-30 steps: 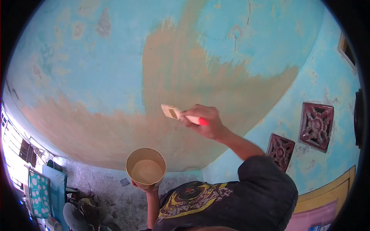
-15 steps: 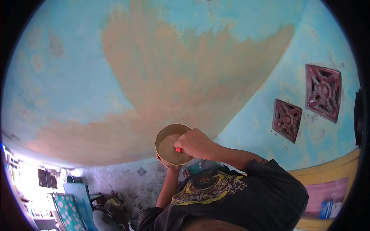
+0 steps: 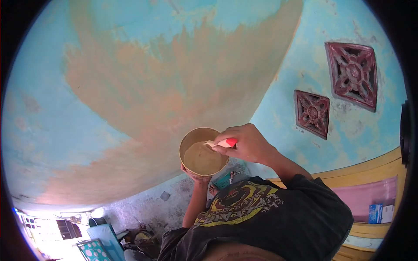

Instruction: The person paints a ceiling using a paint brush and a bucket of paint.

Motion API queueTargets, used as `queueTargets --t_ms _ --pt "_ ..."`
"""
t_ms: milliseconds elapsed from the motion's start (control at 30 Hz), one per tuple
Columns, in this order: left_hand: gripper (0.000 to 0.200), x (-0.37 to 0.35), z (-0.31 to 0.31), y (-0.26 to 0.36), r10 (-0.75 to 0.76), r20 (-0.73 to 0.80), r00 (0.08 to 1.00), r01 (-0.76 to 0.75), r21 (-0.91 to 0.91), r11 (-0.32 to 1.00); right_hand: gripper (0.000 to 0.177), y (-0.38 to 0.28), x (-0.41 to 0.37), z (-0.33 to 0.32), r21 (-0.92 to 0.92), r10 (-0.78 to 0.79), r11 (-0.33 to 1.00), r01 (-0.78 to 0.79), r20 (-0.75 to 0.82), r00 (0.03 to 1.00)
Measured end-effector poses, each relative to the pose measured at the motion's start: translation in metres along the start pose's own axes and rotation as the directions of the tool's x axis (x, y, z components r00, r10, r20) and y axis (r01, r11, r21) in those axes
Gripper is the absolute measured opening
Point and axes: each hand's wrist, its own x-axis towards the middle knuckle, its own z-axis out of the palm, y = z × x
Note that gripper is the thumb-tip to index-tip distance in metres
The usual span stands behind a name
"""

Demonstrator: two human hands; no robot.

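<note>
My left hand (image 3: 196, 175) grips a round, pale bucket (image 3: 191, 138) from below and the side, with its fingers partly hidden behind it. Brownish, thin-looking paint (image 3: 203, 160) fills the lower part of the bucket. Over the bucket's right rim, my right hand (image 3: 250, 141) is closed around a paintbrush (image 3: 226, 143) with a light handle and a red end. The brush's head points down-left into the bucket, above or at the paint; whether it touches cannot be made out. In front rises a blue wall (image 3: 93, 119) with a large brownish coated patch (image 3: 174, 78).
Two dark red vent blocks (image 3: 312, 112) are set in the right-hand wall. Below them is a yellow wooden frame (image 3: 370, 164) with a blue box (image 3: 375, 213). A green object (image 3: 223, 180) lies by my feet. Dotted teal furniture (image 3: 93, 251) stands lower left.
My right hand has lifted and turned, so more of the brush shows above the paint. The bucket sits slightly higher and further right in view. The camera's view has shifted.
</note>
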Motion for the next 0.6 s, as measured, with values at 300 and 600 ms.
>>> queueTargets --t_ms 300,600 --pt "0.098 0.034 0.038 -0.032 -0.001 0.228 0.974 -0.045 0.195 0.98 0.017 0.053 -0.036 -0.026 0.262 0.16 0.962 -0.079 -0.303 0.939" --pt "0.097 0.055 0.049 -0.059 -0.012 0.109 0.994 -0.018 0.264 0.964 0.023 0.097 -0.05 -0.042 0.671 0.458 0.73 -0.129 -0.341 0.821"
